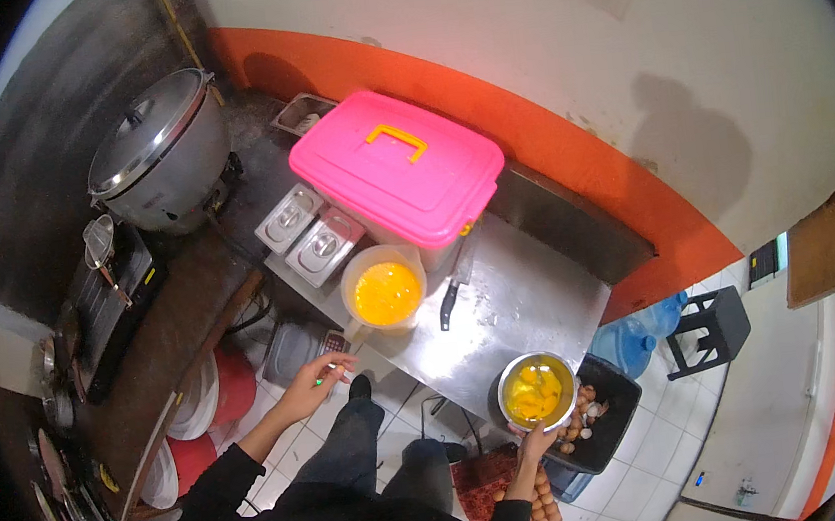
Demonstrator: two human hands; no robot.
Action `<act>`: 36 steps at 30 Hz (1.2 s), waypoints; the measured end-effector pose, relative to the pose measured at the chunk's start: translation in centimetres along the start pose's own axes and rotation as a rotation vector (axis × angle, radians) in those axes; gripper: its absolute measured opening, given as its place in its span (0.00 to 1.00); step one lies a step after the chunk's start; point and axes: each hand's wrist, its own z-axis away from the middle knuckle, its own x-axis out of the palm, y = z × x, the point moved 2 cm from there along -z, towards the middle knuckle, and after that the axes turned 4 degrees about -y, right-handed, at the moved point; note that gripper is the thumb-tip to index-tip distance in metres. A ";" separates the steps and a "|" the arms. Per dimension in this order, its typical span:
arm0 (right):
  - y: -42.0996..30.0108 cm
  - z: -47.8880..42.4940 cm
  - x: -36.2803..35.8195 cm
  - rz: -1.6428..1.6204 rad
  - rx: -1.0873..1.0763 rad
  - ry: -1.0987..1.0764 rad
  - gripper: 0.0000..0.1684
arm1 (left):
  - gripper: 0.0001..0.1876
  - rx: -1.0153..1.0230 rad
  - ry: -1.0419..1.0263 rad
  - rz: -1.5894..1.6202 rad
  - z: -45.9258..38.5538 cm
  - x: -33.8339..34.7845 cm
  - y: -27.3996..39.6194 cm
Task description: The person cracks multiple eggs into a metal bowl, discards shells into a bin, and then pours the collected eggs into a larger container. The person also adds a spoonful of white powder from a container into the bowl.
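My right hand [536, 445] grips the rim of a stainless steel bowl [502, 392] at the front right corner of the steel table. Raw cracked eggs [536, 392], with several whole yolks, lie in the bowl. My left hand [320, 384] is loosely curled in the air off the table's front edge, with nothing plainly held. Just beyond it stands a translucent plastic pitcher [348, 286] of beaten egg [387, 293], its handle towards me. A black-handled knife [450, 304] lies to the right of the pitcher.
A pink-lidded box [397, 168] and two lidded steel containers [324, 247] stand behind the pitcher on the steel table [533, 287]. A black bin [618, 422] holds eggshells below the bowl. Egg trays [543, 504] sit beside my legs. A large rice cooker [159, 157] is at left.
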 end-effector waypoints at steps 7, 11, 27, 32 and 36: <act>-4.2 8.1 11.0 -0.054 -0.134 0.060 0.39 | 0.15 0.082 -0.064 0.070 -2.6 -7.6 0.3; -6.0 12.8 20.1 -0.056 -0.177 0.068 0.43 | 0.14 0.069 -0.050 0.138 -2.3 -13.3 -0.7; -4.2 15.6 36.6 0.644 -0.798 0.211 0.42 | 0.14 0.057 0.206 0.209 2.5 -23.8 -4.7; -4.8 16.5 38.8 0.796 -0.902 0.210 0.41 | 0.14 0.047 0.221 0.269 2.3 -24.1 -5.9; -4.6 15.7 39.0 0.796 -1.037 0.167 0.42 | 0.14 0.054 0.199 0.263 1.5 -24.2 -5.3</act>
